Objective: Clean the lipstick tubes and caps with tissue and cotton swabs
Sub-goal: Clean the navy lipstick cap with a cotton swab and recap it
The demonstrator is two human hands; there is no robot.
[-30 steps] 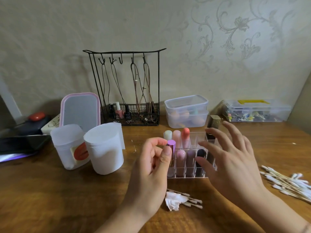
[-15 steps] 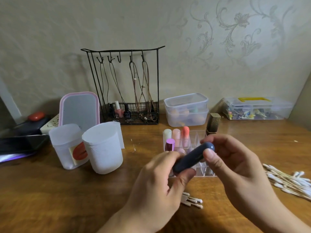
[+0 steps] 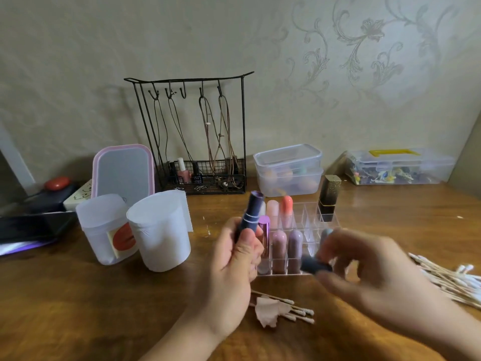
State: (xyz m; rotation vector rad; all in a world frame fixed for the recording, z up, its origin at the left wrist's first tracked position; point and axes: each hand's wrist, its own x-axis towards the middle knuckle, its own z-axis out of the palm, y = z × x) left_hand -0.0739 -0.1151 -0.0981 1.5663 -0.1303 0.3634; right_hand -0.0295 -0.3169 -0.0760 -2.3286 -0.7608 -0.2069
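Lipstick tube (image 3: 249,216), dark blue and uncapped, stands nearly upright in the left hand (image 3: 229,277), fingers wrapped around its lower half. Right hand (image 3: 364,277), motion-blurred, pinches the matching dark cap (image 3: 313,266) in front of the clear organizer (image 3: 309,230). The tube's base is hidden behind the thumb.

left hand (image 3: 234,267) raised, fingers curled in a grip; right hand (image 3: 369,277) blurred, seemingly pinching

no legible text, labels too blurred
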